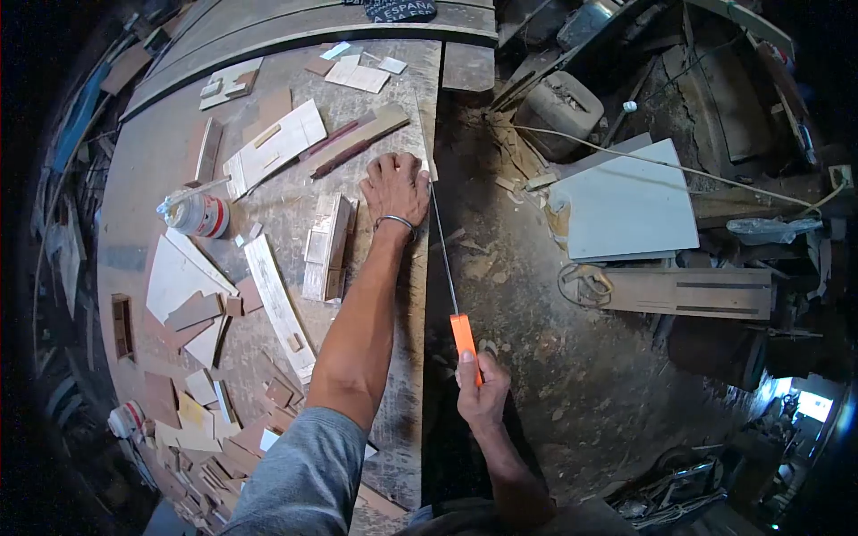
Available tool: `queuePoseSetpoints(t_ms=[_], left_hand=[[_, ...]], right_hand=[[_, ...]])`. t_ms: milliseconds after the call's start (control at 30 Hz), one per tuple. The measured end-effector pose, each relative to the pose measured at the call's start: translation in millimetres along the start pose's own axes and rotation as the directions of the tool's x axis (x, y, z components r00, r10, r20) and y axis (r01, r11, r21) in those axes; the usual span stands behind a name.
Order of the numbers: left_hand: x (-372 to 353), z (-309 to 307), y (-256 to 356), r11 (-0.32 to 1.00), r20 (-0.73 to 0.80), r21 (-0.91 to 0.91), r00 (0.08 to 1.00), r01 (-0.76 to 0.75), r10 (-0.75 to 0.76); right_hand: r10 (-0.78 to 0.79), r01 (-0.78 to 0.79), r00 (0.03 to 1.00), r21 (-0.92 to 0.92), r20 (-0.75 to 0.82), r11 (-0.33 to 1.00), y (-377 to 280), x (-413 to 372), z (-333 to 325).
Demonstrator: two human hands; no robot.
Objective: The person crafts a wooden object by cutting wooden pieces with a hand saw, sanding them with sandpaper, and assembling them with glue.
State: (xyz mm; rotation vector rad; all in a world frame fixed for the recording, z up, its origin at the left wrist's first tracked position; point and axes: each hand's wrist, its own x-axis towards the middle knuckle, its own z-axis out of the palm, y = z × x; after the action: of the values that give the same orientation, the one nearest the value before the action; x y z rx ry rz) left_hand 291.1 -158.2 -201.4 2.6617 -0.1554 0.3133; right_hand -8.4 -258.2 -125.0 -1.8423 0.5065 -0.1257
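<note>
A cluttered workshop with a dirt floor (536,357) strewn with chips lies to the right of a worn bench (152,161) covered in wood offcuts. The left hand (395,188) rests palm down at the bench's right edge, fingers loosely spread and pressed on the top, gripping nothing; a bangle (395,221) circles the wrist. The right hand (483,389) is off the bench, below and to the right of the left, closed around the orange handle (463,335) of a saw (444,259). The saw's thin blade runs up along the bench edge and ends just beside the left hand's fingers. Whether the blade touches the wood cannot be told.

Just left of the left hand sits a block (329,246) of stacked pale pieces, and beyond it a long plank (279,308) lies at a slant. A can (201,214), white with a red band, lies on its side further left. On the floor, well apart from the hands, rests a white board (626,210).
</note>
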Motion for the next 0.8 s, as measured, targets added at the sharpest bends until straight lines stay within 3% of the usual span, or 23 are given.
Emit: queuePoseSetpoints(t_ms=[400, 667, 800], left_hand=[[3, 6, -3, 0.999, -0.003, 0.044, 1.000, -0.019, 0.019], [3, 3, -1, 0.999, 0.019, 0.049, 1.000, -0.018, 0.017], [4, 6, -2, 0.998, -0.010, 0.053, 1.000, -0.019, 0.020]], right_hand=[[0.066, -0.063, 0.996, -0.043, 0.065, 0.997, -13, 12, -21], [0.127, -0.132, 0.991, 0.114, 0.052, 0.985, -1, 3, -27], [0.102, -0.104, 0.994, 0.061, 0.035, 0.993, -8, -4, -20]])
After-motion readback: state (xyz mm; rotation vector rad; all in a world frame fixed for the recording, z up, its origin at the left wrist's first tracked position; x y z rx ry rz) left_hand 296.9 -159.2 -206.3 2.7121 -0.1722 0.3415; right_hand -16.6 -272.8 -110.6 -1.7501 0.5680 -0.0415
